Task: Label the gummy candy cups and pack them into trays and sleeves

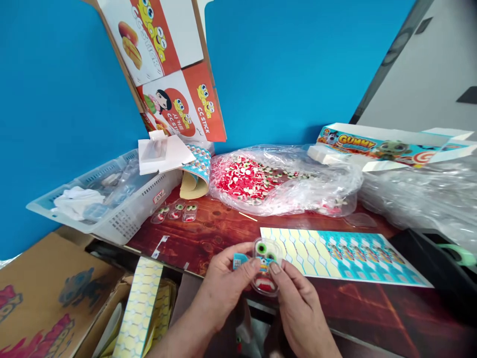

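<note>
Between both hands, over the table's front edge, is a small clear plastic candy pack (265,288) with green-ringed eye gummies at its top and a red-and-white mouth-shaped gummy below. My left hand (233,271) grips its left side, thumb on the front. A blue printed sticker (240,260) lies across the pack's middle, one end sticking out to the left by my left fingers. My right hand (296,291) closes on the pack's right side, thumb pressing on the sticker. Just behind, a sheet of stickers (346,256) lies flat, its left part showing bare yellow backing.
Several filled packs (189,213) sit at the back left beside a white plastic basket (112,223). A clear bag of loose gummies (242,179) lies behind. A black tape dispenser (421,258) stands right; cardboard boxes (48,298) are at lower left.
</note>
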Demonstrator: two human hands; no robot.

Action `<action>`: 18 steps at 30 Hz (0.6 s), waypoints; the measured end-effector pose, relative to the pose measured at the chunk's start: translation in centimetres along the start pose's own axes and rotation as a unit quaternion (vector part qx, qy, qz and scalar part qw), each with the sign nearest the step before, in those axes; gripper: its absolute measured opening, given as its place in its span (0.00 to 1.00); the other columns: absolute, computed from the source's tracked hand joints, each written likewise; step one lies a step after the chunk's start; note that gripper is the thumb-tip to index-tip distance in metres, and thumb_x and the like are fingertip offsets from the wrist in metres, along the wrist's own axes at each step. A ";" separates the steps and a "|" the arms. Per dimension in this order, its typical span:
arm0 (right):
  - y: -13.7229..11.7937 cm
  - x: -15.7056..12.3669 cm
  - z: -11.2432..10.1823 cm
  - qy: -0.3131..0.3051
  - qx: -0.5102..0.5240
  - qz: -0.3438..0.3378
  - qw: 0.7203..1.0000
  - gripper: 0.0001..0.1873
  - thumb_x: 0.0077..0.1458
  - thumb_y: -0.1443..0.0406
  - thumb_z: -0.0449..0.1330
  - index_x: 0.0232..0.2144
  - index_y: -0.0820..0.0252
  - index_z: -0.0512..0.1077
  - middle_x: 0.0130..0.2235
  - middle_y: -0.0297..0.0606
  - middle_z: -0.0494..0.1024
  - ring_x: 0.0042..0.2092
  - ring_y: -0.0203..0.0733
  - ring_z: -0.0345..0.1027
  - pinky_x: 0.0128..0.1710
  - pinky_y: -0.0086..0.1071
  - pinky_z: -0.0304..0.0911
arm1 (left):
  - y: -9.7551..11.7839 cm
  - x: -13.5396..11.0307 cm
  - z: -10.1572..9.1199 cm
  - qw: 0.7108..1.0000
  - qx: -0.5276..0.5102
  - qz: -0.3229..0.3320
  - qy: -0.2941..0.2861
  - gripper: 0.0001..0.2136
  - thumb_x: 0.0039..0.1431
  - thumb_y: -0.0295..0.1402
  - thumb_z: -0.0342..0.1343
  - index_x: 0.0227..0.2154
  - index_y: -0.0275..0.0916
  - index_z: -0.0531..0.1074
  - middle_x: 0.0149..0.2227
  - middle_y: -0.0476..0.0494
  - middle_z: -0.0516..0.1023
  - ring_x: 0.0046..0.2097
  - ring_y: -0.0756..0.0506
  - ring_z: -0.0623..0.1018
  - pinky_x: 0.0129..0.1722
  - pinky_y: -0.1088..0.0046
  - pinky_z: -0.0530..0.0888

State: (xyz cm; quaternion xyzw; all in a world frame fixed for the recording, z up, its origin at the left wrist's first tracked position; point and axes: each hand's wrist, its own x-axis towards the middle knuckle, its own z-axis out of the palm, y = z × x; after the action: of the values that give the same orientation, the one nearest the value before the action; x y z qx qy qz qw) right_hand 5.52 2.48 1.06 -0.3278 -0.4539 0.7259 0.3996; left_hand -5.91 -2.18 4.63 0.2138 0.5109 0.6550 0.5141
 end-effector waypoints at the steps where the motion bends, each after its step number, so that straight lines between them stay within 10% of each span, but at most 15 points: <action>1: 0.2 0.0 -0.2 0.005 0.030 0.010 0.999 0.13 0.50 0.59 0.60 0.37 0.58 0.73 0.37 0.37 0.77 0.37 0.42 0.70 0.39 0.32 0.66 | 0.2 0.2 -0.2 1.000 0.003 -0.005 0.001 0.14 0.42 0.37 0.65 0.33 0.36 0.77 0.26 0.47 0.76 0.26 0.52 0.73 0.29 0.77 0.70; 8: -0.3 -0.5 -0.3 -0.065 0.115 0.020 0.991 0.13 0.53 0.60 0.59 0.41 0.56 0.73 0.36 0.39 0.77 0.35 0.40 0.70 0.37 0.32 0.66 | 0.0 0.6 0.7 0.981 -0.164 -0.090 -0.048 0.11 0.38 0.34 0.68 0.25 0.33 0.76 0.23 0.46 0.75 0.25 0.52 0.73 0.27 0.78 0.70; 18: -1.3 -1.1 0.6 -0.018 -0.071 -0.023 0.997 0.15 0.52 0.55 0.57 0.32 0.60 0.73 0.30 0.38 0.76 0.34 0.42 0.69 0.35 0.32 0.67 | -1.2 1.0 1.4 0.981 -0.129 -0.131 -0.069 0.15 0.42 0.32 0.64 0.35 0.35 0.71 0.24 0.50 0.71 0.20 0.56 0.67 0.19 0.82 0.63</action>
State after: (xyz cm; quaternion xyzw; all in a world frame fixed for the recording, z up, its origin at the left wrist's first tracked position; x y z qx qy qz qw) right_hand 5.93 1.62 2.56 -0.3317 -0.5190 0.6884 0.3832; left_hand -4.62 -0.77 3.87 0.1213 0.4088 0.6264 0.6525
